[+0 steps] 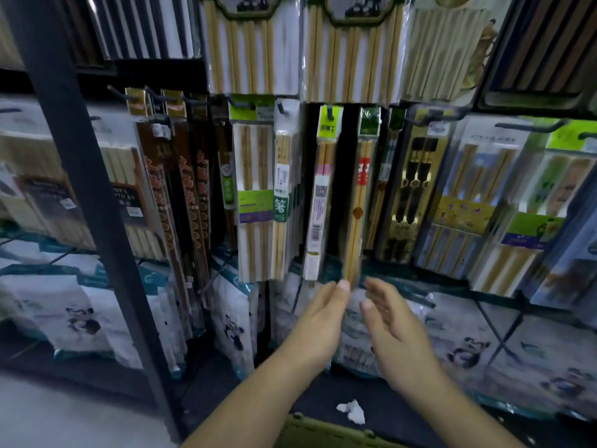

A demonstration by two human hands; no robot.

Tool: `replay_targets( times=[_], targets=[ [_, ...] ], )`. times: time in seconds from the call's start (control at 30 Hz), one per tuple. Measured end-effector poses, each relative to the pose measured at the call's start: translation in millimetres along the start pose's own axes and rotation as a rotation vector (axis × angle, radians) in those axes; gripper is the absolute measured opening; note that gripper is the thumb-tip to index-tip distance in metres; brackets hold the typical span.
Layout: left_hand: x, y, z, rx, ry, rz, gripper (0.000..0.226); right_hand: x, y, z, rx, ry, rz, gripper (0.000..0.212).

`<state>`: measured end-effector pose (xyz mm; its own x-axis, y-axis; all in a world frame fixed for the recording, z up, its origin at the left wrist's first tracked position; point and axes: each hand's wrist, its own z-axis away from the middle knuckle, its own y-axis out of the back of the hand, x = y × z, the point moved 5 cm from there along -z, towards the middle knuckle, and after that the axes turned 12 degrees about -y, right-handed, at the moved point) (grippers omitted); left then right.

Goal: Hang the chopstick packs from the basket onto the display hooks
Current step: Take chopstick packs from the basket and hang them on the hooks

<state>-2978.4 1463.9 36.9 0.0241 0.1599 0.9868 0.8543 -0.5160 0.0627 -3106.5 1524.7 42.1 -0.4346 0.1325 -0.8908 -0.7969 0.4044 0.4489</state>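
A narrow pack of bamboo chopsticks [359,202] with red marks and a dark green header hangs from a display hook near the middle of the rack. My left hand [323,321] reaches up with straight fingers, its fingertips touching the pack's bottom end. My right hand [394,331] hovers just right of the pack, fingers straight and blurred, holding nothing. A second slim pack [321,195] with a lime header hangs on the hook [329,113] to its left. The olive basket's rim [326,430] shows at the bottom edge.
Many other chopstick packs fill the hooks left, right and above. Panda-print bags [232,321] stand on the lower shelf. A dark metal post [93,202] slants down at the left. A crumpled white paper [352,410] lies on the dark shelf base.
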Motion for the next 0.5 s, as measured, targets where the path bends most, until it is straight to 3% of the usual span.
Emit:
replay_targets(
  times=[0.03, 0.1, 0.23, 0.37, 0.5],
  targets=[
    [-19.8, 3.3, 15.3, -0.003, 0.059, -0.031, 0.027, 16.3, -5.0, 16.4, -0.027, -0.032, 0.030, 0.034],
    [-58.8, 13.5, 42.0, 0.008, 0.132, -0.114, 0.021, 49.5, -19.3, 45.1, -0.093, -0.102, 0.113, 0.010],
    [-133.9, 58.6, 88.0, 0.095, 0.309, -0.449, 0.017, 125.9, -69.3, 86.8, -0.333, -0.244, 0.338, 0.016],
    [-191.2, 110.9, 136.0, 0.270, 0.456, -0.865, 0.037, 214.4, -126.4, 113.5, -0.557, -0.359, 0.517, 0.006],
    [-242.4, 133.3, 177.8, 0.268, 0.661, -0.807, 0.057, 296.7, -174.1, 133.9, -0.741, -0.484, 0.607, 0.013]
  ],
)
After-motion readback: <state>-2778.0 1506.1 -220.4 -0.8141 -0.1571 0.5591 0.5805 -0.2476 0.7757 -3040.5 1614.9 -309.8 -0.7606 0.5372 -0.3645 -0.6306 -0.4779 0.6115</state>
